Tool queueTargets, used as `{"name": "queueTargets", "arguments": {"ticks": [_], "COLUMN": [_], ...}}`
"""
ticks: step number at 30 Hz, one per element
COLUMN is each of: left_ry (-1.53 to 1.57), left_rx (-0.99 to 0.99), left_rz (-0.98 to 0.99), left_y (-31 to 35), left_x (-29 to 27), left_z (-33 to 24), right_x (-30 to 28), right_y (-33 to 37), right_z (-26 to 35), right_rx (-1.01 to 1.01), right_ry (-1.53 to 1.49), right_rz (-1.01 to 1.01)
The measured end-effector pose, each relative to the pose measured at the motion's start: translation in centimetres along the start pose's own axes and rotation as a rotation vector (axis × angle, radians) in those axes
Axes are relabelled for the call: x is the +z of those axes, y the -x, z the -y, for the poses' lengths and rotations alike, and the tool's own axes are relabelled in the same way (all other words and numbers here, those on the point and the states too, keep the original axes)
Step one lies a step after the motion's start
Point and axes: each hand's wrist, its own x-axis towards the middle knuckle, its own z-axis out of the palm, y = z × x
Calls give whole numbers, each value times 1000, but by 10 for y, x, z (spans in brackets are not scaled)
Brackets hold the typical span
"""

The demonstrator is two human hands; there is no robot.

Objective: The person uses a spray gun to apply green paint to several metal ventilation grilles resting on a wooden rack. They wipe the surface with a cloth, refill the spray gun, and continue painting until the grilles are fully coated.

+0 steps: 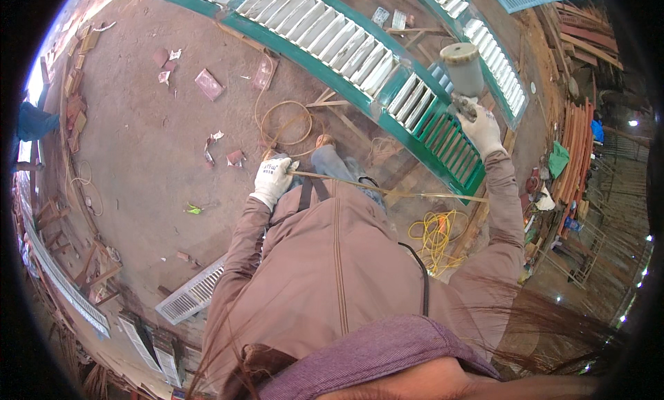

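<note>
My right hand (483, 132), in a white work glove, is closed around a spray gun (465, 73) with a pale paint cup and lid on top. The gun is held over the right end of a long louvered shutter (321, 30) with a green frame. Slats at that right end are green, while the others look white. At my left side, my gloved left hand (272, 179) grips a tan air hose (394, 192). The hose stretches across my front towards my right arm. Where it meets the gun is hidden.
A second green-framed shutter (494, 51) lies beyond the first. Coiled hose (287, 122) rests on the dirt floor by my feet, and a yellow cord (437, 237) is tangled at right. Stacked wood strips (574, 147) stand far right. A grey louvered panel (194, 289) lies lower left.
</note>
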Motion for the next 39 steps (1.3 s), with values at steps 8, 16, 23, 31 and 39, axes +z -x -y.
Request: {"name": "queueTargets", "arguments": {"ticks": [8,16,23,31,39], "left_ry": [80,42,44,66,44], "left_rx": [36,20,-1,15,-4], "left_rz": [-117,-60,-81,-131,-99], "left_y": [-4,-8,1,4,5], "left_x": [2,-2,-5,-2,-5], "left_z": [3,5,6,9,12], "right_x": [7,-6,-13,-2,-7], "right_y": [27,-9,-12,7,-15], "right_z": [-12,23,24,10,28], "right_rx": [-78,-17,-23,-104,-119], "right_ry": [-557,-64,-156,-256,-240], "right_rz": [202,25,-112,95,101]}}
